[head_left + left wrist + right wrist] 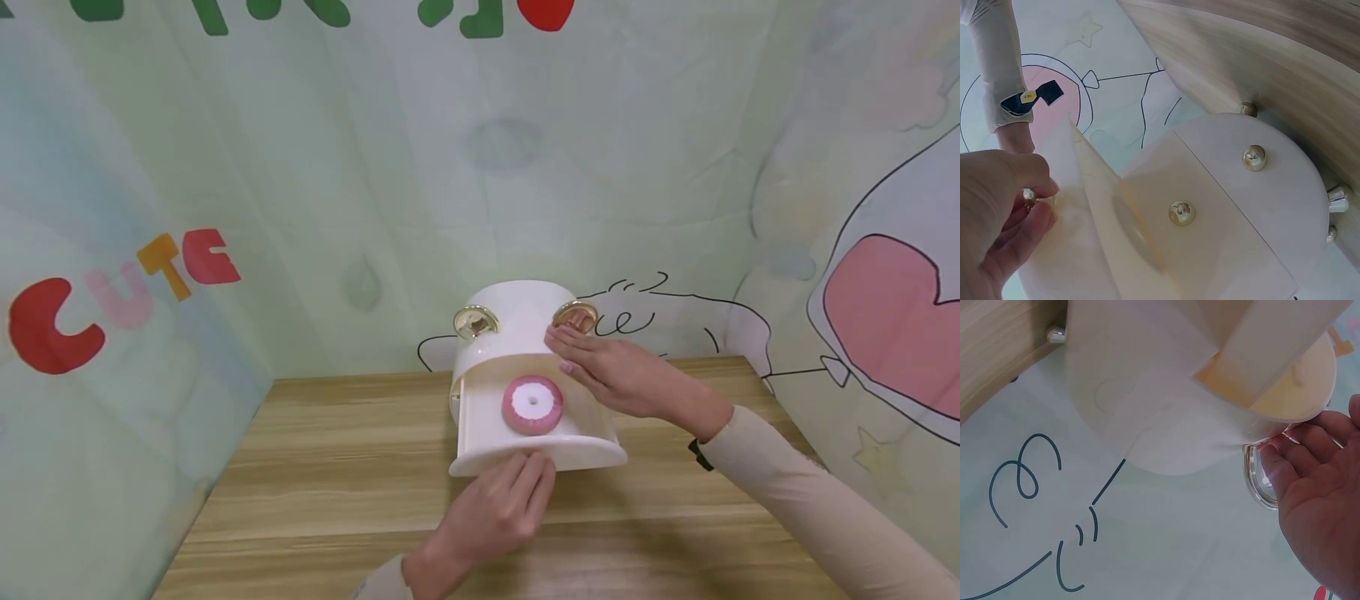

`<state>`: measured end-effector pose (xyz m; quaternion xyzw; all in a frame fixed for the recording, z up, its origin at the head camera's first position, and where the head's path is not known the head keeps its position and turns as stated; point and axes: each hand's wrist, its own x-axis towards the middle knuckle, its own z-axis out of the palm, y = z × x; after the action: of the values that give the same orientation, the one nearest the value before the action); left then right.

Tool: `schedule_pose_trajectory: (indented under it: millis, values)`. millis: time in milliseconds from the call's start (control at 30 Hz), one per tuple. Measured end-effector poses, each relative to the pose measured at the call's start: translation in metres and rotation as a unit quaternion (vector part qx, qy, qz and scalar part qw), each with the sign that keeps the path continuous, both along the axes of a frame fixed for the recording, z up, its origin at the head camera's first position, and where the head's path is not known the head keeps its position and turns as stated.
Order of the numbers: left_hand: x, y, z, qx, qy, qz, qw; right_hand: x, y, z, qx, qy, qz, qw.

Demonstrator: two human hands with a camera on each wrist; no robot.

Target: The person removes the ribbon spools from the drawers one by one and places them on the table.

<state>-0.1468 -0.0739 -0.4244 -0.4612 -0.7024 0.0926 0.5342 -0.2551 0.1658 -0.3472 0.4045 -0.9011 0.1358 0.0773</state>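
Note:
A white rounded jewelry box (525,321) stands on the table with its top drawer (483,421) pulled out. In that drawer lies a spool of pink ribbon (532,405) with a white hub. My left hand (498,508) is at the middle of the drawer front; in the left wrist view its thumb and fingers pinch the small drawer knob (1029,195). With fingers extended, my right hand (630,375) rests on the box's top edge, beside the right gold-rimmed ear-shaped ring (576,315). A matching ring (476,322) sits on the left.
Lower on the box front are two more round gold knobs, an upper one (1182,212) and a lower one (1254,157). Small feet hold the box on the wood-grain table (337,483). A printed cloth backdrop (375,208) rises close behind it.

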Motion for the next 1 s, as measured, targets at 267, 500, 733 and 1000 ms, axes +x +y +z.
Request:
schedule_pose_trajectory:
  millis: [267, 500, 733, 1000]
  values:
    - [0.000, -0.001, -0.002, 0.000, -0.007, 0.003, 1.0000, 0.000, 0.000, 0.000, -0.001, -0.004, -0.002, 1.000]
    - [0.004, -0.001, 0.000, 0.009, -0.031, 0.011, 0.9994, 0.000, 0.000, 0.001, -0.003, -0.011, -0.002, 1.000]
    - [0.011, -0.001, 0.013, 0.029, -0.107, -0.001, 0.9939, 0.000, 0.001, 0.000, -0.001, 0.001, 0.001, 1.000]
    - [0.007, -0.007, 0.042, 0.056, -0.186, -0.066, 0.9788, -0.001, 0.001, -0.001, 0.000, -0.002, -0.004, 1.000]
